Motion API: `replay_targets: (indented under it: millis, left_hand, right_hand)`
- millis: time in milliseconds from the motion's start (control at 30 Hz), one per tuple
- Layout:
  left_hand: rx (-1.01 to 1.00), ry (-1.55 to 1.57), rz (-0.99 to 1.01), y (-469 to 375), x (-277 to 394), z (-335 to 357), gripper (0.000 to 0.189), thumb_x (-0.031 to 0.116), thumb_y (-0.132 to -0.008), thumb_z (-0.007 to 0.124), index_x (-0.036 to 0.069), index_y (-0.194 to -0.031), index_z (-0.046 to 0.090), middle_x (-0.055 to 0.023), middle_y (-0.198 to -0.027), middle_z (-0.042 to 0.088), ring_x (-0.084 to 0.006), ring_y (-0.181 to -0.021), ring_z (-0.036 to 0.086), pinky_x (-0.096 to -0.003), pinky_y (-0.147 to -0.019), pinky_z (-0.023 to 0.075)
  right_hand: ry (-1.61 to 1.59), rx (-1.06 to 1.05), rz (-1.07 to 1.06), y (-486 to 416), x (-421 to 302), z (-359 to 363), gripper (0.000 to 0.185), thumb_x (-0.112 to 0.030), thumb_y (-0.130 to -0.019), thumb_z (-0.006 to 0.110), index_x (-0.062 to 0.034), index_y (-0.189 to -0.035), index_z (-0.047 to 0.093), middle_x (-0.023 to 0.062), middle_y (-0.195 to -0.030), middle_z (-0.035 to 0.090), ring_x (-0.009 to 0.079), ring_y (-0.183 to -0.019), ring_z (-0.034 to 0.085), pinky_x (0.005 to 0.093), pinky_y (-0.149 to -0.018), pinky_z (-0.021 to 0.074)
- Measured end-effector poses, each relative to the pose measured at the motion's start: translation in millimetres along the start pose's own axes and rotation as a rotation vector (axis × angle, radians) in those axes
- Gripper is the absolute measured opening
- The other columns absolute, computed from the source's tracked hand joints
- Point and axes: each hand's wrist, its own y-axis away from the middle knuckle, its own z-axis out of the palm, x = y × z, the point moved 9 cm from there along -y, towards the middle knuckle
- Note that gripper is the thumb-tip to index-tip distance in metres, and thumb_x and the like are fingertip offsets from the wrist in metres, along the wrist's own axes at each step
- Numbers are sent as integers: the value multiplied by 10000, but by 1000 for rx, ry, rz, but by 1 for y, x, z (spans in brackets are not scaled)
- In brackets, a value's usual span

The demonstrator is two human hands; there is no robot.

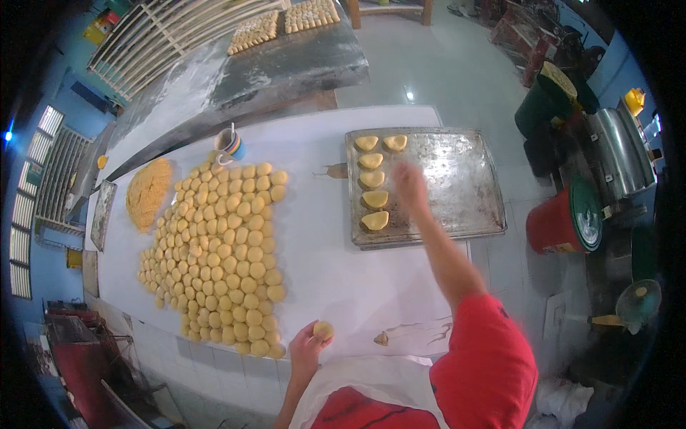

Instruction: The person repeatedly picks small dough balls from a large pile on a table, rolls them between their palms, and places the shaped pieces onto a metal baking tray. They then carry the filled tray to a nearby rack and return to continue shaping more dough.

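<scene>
My left hand [307, 348] holds a round ball of yellow dough [323, 330] near the front edge of the white table [321, 279]. My right arm stretches out over a worn metal baking tray [455, 177]. The right hand [410, 185] is blurred above the tray, and whether its fingers hold anything cannot be made out. Half-moon dough pieces [375, 199] form a column along the tray's left side, and one more piece [395, 142] starts a second column at the top. Left of my hands, many dough balls [225, 241] lie packed together on the table.
A heap of orange-yellow crumbly mixture [148, 194] and a striped mug [230, 143] with a utensil stand behind the dough balls. A dark worktable [289, 69] at the back carries shaped dough pieces [312, 15]. On the floor at right is a red bucket with a green lid [557, 222].
</scene>
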Motion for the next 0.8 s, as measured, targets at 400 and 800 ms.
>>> replay_targets:
  millis: [400, 800]
  left_hand:
    - [-193, -142, 277, -6, -5, -6, 345, 173, -985, 660, -76, -1219, 609, -131, -1093, 695, -204, -1008, 671, -335, -897, 551]
    - [-166, -1315, 1196, 4, -8, 36, 565, 48, -876, 552, -110, -1403, 422, -274, -1419, 485, -422, -1397, 406, -534, -1147, 362]
  right_hand:
    - [-141, -858, 19, 326, -117, 64, 273, -102, -853, 720, -42, -1119, 710, 163, -1002, 692, 321, -942, 661, 387, -840, 526]
    - [363, -263, -487, 283, -135, 77, 179, -200, -941, 640, -83, -1067, 691, 131, -1216, 618, 328, -1112, 582, 448, -986, 462]
